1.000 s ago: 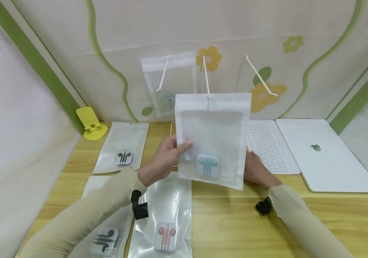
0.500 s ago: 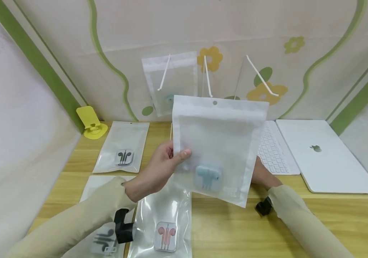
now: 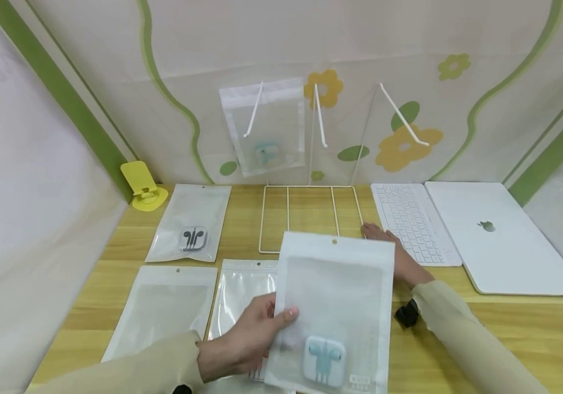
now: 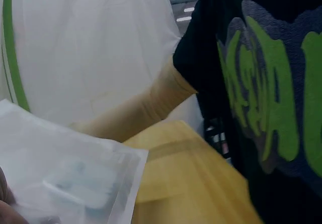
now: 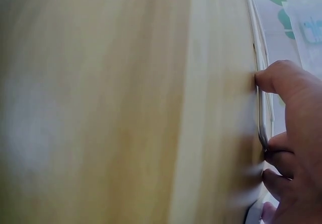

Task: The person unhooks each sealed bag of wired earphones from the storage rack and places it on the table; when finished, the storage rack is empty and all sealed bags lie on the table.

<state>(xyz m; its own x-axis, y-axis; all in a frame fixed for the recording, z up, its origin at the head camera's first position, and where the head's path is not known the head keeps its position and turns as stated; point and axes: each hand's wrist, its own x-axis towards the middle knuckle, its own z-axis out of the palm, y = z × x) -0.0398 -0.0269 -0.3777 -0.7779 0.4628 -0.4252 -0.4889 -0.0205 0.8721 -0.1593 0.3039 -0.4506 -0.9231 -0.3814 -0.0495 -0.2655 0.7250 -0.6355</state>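
Observation:
My left hand [image 3: 249, 334] holds the left edge of a white zip pouch [image 3: 335, 295] in the head view, thumb on its front face. Light-blue earphones [image 3: 325, 361] in a clear square case show through the pouch's lower part. In the left wrist view the pouch [image 4: 90, 148] overlaps the fingers at the lower left. My right hand [image 3: 400, 254] grips the base of a white wire rack [image 3: 261, 221] at its right side. Up close in the right wrist view, thumb and bent fingers of that hand [image 5: 302, 123] lie along the base wire [image 5: 261, 118].
A similar pouch [image 3: 266, 128] hangs on the rack's left hook. The middle hook [image 3: 321, 117] and right hook [image 3: 404, 115] stick out bare. Pouches [image 3: 190, 213] lie on the table's left. A yellow phone stand [image 3: 141, 183], white keyboard [image 3: 402, 219] and laptop [image 3: 503, 241] stand around.
The pouch has come off the middle hook in my left hand and moved down and toward me, uncovering the rack's base. My right hand stays by the rack.

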